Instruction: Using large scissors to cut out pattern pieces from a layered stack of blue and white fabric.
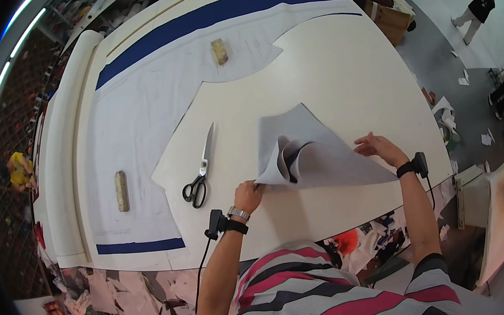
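My left hand (249, 197) is closed on the left corner of a light grey piece of fabric (341, 162). The piece lies partly folded over itself, with a raised curl in its middle and a dark inner side showing in the curl. Just over the fabric's right part is my right hand (383, 146), its fingers apart; whether they touch the cloth I cannot tell. Left of the fabric, a pair of scissors (202, 171) with black handles rests on the white table (341, 64), blades slightly apart and pointing away from me.
A large white sheet (136, 140) covers navy cloth (215, 14) along the table's left and far sides. Two stone-like blocks, one far (219, 52) and one near (121, 191), weigh it down. A white roll (69, 155) lines the left edge. Fabric scraps (138, 304) litter the floor. Another person (480, 6) walks at far right.
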Demonstrator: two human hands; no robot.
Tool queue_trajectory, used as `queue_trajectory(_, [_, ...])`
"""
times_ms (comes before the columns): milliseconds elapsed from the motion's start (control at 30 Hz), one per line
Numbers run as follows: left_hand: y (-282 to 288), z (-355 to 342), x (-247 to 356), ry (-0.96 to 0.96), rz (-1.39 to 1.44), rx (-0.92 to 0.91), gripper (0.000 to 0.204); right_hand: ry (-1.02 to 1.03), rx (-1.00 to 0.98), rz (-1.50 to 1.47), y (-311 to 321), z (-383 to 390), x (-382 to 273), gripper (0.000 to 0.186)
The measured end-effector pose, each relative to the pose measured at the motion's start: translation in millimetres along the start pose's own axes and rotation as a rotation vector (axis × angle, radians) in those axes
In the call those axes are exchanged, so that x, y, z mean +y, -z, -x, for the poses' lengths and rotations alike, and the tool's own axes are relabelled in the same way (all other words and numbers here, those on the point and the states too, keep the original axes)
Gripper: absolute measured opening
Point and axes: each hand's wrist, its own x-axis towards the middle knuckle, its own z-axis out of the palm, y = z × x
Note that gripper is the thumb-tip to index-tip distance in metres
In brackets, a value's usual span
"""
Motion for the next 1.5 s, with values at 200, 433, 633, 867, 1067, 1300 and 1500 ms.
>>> queue_trajectory(200, [-1,5,5,0.239,0.142,-0.037,0.062,0.012,0.330,-0.763,28,17,41,0.080])
queue_trajectory(433, [-7,8,-21,0.431,0.359,-0.045,0.074,0.139,0.993,-0.628,49,58,71,0.064])
queue_trajectory(633, [-5,3,-17,0.414,0.187,-0.072,0.077,0.328,0.818,0.019,-129,47,-23,0.046])
queue_trajectory(867, [-11,16,13,0.330,0.040,0.047,0.078,0.338,0.356,-0.203,-304,34,-8,0.085])
queue_trajectory(1067, [-7,42,87,0.038,0.194,0.101,0.056,0.375,0.429,0.122,-294,47,-26,0.068])
queue_trajectory(1300, [-6,44,159,-0.504,0.617,-0.005,0.029,0.011,0.486,-0.587,-253,23,39,0.021])
queue_trajectory(1500, [-46,36,93,-0.522,-0.072,0.033,0.059,-0.090,0.471,-1.199,-227,35,20,0.033])
